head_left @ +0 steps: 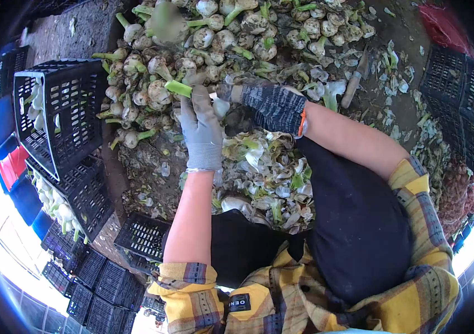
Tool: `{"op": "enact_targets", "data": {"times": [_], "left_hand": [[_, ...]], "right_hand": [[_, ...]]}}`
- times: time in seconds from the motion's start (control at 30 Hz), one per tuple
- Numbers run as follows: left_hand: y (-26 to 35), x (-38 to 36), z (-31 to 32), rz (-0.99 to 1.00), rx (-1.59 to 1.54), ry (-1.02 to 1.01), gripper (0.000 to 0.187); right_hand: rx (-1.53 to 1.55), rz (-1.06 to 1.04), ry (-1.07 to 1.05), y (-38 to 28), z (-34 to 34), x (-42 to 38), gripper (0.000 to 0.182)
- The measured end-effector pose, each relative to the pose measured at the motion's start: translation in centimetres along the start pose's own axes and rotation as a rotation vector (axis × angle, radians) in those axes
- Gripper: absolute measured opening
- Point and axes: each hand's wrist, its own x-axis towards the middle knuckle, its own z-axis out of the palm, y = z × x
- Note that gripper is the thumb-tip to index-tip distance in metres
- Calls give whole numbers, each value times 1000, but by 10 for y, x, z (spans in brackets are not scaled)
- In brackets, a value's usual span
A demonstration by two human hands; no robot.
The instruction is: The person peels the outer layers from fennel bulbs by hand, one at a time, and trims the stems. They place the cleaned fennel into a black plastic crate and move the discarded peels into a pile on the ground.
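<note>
My left hand (200, 119), in a light grey glove, is closed round an onion. Its cut green stem (178, 88) sticks out on the left, and a pale bulb (220, 107) shows at the palm's right side. Close against it is my right hand (273, 107), in a dark striped knit glove with an orange cuff edge. The right fingers are closed and partly blurred near the onion; what they hold is hidden. Just beyond both hands lies a heap of untrimmed onions (159, 92) with soil on them and short green stems.
Peeled skins (273, 172) pile up below my hands, between my legs. A knife (351, 89) lies on the ground at the right. At the left stand black crates (75, 111), some holding white onions (53, 200). More crates (451, 83) and a red mesh sack (459, 195) are far right.
</note>
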Motion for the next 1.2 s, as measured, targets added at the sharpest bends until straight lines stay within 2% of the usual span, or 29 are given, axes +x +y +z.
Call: {"op": "enact_targets", "data": {"times": [0.07,0.17,0.23,0.27,0.33,0.37,0.43,0.5,0.53,0.57,0.67,0.7,0.73,0.8,0.83,0.9,0.93,0.97,1.03,1.1,1.17,1.2], "left_hand": [[-4,2,1,128,37,10,51],[-7,4,-2,57,-87,-28,51],[-6,5,3,47,-154,61,43],[-5,5,4,43,-188,105,39],[0,7,1,-104,-224,135,36],[2,8,-3,-178,-242,151,35],[4,10,-9,-204,-369,124,31],[-1,16,-17,-233,-429,70,27],[-6,16,-19,-187,-352,41,26],[-11,17,-22,-140,-275,13,25],[0,12,-21,-195,-366,48,24],[6,10,-16,-245,-458,66,23],[8,12,-18,-366,-541,98,24],[-6,11,-18,-290,-324,54,26],[6,3,-10,-269,-202,39,31],[13,-9,4,-213,24,-33,41],[9,-10,8,-190,132,-82,46],[12,-13,12,-157,77,-104,48],[17,-17,18,-100,-29,-142,52],[20,-14,14,-23,-15,-168,54],[26,-11,12,-92,-124,-68,52],[27,-11,10,-135,-171,-15,51]], "right_hand": [[83,-37,-68,5,-6,-3,34],[-3,-48,-38,2,-5,-4,33],[-127,-17,50,1,-3,-3,32],[-119,-76,47,2,-5,-3,31],[-103,-195,40,6,-10,-4,29],[-66,-180,133,8,-12,-2,27],[7,-151,314,10,-15,3,22],[-218,-65,326,7,-12,4,26],[-330,-24,332,4,-11,4,29],[-606,73,201,-2,-13,-1,35],[-840,241,252,-33,23,-27,44],[-1344,32,255,0,-16,-4,47],[-1484,-213,205,5,-30,1,43],[-968,-474,200,15,-39,9,45],[-478,-325,87,25,-46,12,47],[-534,-377,-59,16,-35,7,55],[-731,-454,-51,12,-28,3,59],[-925,-537,-28,7,-20,-1,63],[-761,-442,-17,7,-37,5,54],[-180,-369,-2,-28,-35,2,51],[258,-460,-91,-89,-22,-1,51],[321,-533,-104,-119,-16,-6,53]]}}
